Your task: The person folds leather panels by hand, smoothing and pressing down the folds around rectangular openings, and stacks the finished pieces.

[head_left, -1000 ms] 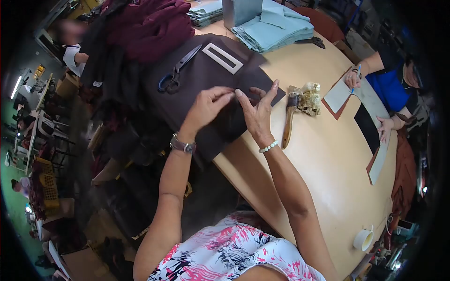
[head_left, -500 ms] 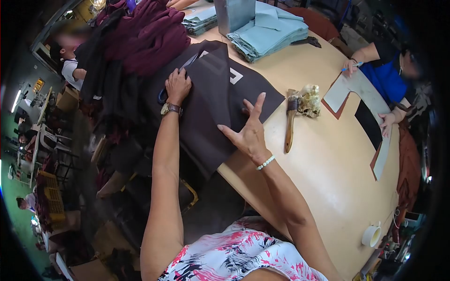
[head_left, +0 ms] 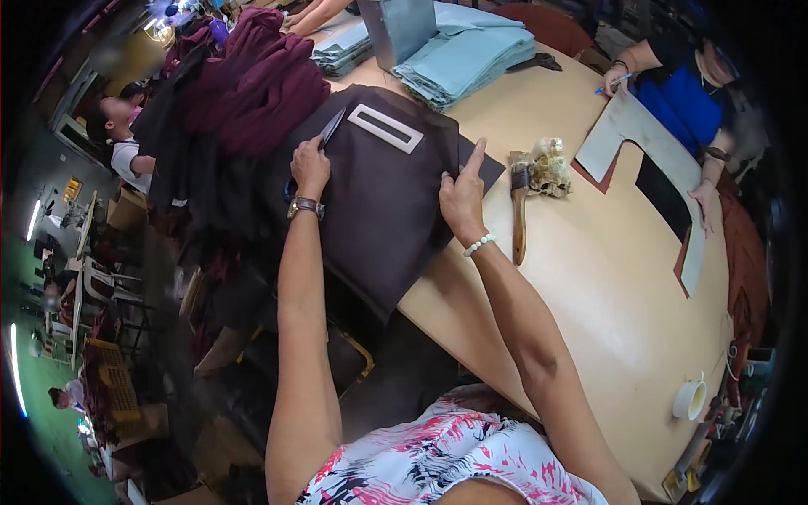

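Note:
A pair of scissors is in my left hand, which is closed around its dark blue handles, with the blades pointing up and away. Under that hand spreads a dark fabric piece, lying partly over the table edge. On the fabric rests a white rectangular frame with a long slot. My right hand grips the fabric's right side, where it bunches into a fold; the index finger points outward and the other fingertips are partly hidden.
A wooden-handled brush lies beside a stained crumpled lump. Maroon and black cloth is heaped left. Light blue fabric is stacked near a metal box. Opposite, a co-worker marks a pale template. A tape roll stands right.
The fabric's folded-over part now lies flatter, uncovering the whole white frame. My right hand has gone from spread fingers to gripping the fabric. The scissor blades show more clearly.

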`<state>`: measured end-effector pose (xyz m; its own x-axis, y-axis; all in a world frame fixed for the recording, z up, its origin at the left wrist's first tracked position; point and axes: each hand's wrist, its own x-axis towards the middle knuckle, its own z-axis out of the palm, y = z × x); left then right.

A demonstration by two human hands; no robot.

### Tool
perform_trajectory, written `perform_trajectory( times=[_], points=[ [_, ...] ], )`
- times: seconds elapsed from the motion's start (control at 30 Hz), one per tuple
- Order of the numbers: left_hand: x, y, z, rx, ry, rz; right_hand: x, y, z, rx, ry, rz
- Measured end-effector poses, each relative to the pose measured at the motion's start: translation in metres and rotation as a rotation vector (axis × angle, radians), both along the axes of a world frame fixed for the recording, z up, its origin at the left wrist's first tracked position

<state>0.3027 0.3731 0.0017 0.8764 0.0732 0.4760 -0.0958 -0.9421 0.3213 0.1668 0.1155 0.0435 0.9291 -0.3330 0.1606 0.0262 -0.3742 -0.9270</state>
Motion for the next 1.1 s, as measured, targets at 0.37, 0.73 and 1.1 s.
perform_trajectory(
  times=[0.37, 0.73, 1.1],
  points=[
    [0.0, 0.016, 0.032, 0.097, -0.08, -0.052, -0.12, -0.108, 0.032, 0.564, -0.105, -0.042],
    [-0.101, -0.192, 0.09, -0.154, -0.198, -0.766, -0.37, -0.27, -0.014, 0.035, 0.017, -0.635],
    [-0.297, -0.388, -0.006, 0.35, 0.146, -1.709, -0.443, -0.326, -0.019, -0.303, 0.184, -0.842]
  ],
)
